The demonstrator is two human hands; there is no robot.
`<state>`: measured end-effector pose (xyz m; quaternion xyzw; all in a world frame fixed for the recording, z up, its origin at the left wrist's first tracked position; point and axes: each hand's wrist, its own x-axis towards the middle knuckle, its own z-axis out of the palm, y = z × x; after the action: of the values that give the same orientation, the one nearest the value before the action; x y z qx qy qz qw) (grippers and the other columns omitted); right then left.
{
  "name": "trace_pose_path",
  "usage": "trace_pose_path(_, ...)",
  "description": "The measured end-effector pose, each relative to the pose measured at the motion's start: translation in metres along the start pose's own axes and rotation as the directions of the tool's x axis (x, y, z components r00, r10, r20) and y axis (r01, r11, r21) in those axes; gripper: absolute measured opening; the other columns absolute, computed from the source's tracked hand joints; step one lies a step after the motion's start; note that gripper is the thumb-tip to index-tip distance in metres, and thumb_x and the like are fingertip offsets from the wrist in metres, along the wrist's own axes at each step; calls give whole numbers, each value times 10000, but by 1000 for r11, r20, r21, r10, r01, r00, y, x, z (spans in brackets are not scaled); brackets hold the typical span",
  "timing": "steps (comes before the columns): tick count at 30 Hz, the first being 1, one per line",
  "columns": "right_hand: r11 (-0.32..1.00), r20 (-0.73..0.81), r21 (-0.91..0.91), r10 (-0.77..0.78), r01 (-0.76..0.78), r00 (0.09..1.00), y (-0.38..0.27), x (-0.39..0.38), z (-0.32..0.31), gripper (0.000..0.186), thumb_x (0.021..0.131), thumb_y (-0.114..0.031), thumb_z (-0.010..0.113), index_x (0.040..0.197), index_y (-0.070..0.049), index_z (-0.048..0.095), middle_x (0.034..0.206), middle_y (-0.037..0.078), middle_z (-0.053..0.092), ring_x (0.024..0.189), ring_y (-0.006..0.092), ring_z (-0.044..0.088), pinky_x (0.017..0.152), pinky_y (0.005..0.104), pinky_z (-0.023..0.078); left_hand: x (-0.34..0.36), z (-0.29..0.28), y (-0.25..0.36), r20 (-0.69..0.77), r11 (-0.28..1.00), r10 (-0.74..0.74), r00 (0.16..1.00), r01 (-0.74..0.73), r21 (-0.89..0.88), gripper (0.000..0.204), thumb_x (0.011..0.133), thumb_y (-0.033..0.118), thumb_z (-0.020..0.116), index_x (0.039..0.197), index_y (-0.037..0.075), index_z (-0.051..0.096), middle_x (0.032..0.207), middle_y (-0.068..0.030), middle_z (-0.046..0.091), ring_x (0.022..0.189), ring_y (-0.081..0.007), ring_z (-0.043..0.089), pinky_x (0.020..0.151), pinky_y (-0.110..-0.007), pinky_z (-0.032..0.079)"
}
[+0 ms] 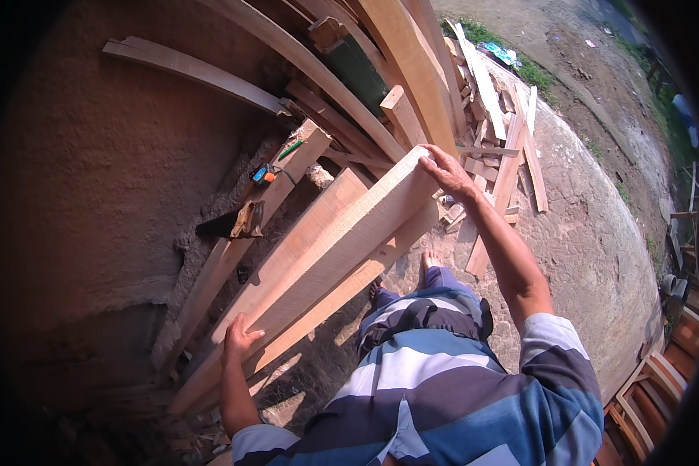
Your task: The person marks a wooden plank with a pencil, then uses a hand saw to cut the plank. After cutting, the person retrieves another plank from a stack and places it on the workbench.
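A long wooden board [342, 241] slants across the middle in front of me, its pale face turned up. My right hand [447, 172] is closed round its far right end, with the fingers over the top edge. At the lower left my left hand [241, 339] grips the board's near part, thumb on the face. Other planks lie alongside, one of them a lighter plank [400, 245] below the held board. Beyond it, a handsaw [237, 221] with a wooden handle, a blue and orange tape measure [262, 175] and a green pencil [291, 149] rest on a narrow beam [299, 159].
Tall timbers [412, 70] lean at the top. A pile of offcuts and strips [493, 155] covers the ground at the right. A rough brown wall [124, 171] stands at the left. Curved wooden frames [645, 396] lie at the lower right. My feet [429, 260] are below the board.
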<state>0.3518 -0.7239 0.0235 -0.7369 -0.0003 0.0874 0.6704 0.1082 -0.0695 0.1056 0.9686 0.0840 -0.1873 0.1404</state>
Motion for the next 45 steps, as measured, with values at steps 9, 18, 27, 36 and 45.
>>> trace_pose_path(9,968,3,242,72,-70,997,13,26,15,626,973,-488,677,1395,-36,579,1260,69,648,1186,160,576,1023,327,451,35,-29,8,280,994,-103,955,85,76,722,680,323,922,1253,56,571,1246,-224,661,1215,-391,614,1017,-467,488)
trace_pose_path(18,915,22,366,174,-170,985,9,24,13,641,945,-486,699,1440,-98,579,1314,94,644,1241,193,573,1036,371,459,43,-28,3,311,980,-183,933,148,134,769,681,366,921,1288,70,555,1297,-227,648,1241,-377,610,1031,-469,486)
trace_pose_path(27,936,-68,338,125,-95,990,0,21,24,591,962,-495,664,1346,-47,628,1219,82,675,1119,178,612,970,332,471,32,-28,11,268,988,-139,953,115,105,768,670,329,927,1287,63,553,1303,-225,642,1249,-382,602,1039,-464,483)
trace_pose_path(36,931,-21,356,-84,86,996,48,28,13,490,1042,-437,569,1320,-37,620,1118,47,677,1036,150,630,918,316,499,15,-12,4,87,997,-60,994,56,46,759,657,349,912,1239,20,554,1285,-222,629,1257,-396,570,1054,-488,461)
trace_pose_path(45,999,-138,-26,-41,38,990,44,42,25,614,1030,-396,451,1559,-85,420,1550,185,450,1398,326,449,1142,499,387,26,6,9,5,974,-209,978,208,90,949,546,418,971,1346,115,559,1377,-83,597,1345,-290,516,1107,-471,426)
